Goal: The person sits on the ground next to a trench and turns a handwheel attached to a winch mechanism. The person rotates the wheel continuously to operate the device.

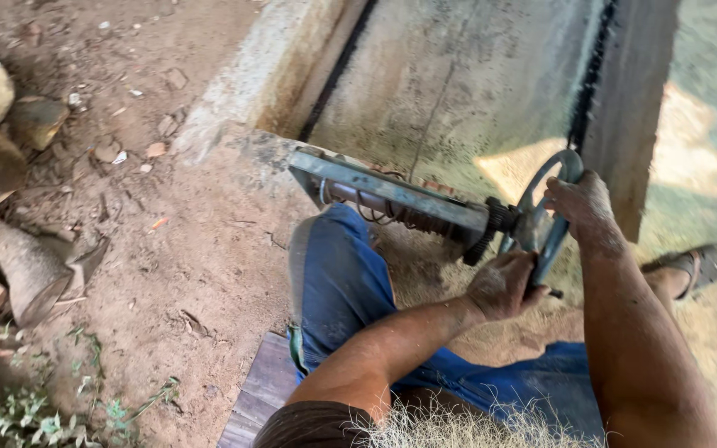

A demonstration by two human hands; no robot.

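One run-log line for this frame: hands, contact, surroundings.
left hand: gripping wheel lower rim | right hand: on wheel upper rim | gear beside wheel | logs on dirt at left

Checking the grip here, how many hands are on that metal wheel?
2. The right hand grips the wheel at its upper rim; the left hand holds its lower rim. No other hands show.

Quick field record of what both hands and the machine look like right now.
Left hand: gripping lower rim of the wheel
Right hand: gripping upper rim of the wheel
Wheel: grey metal, spoked, at the end of the frame
Frame: grey bar over a rusty coiled shaft, small gear by the wheel
Ground: dirt, cut logs at far left
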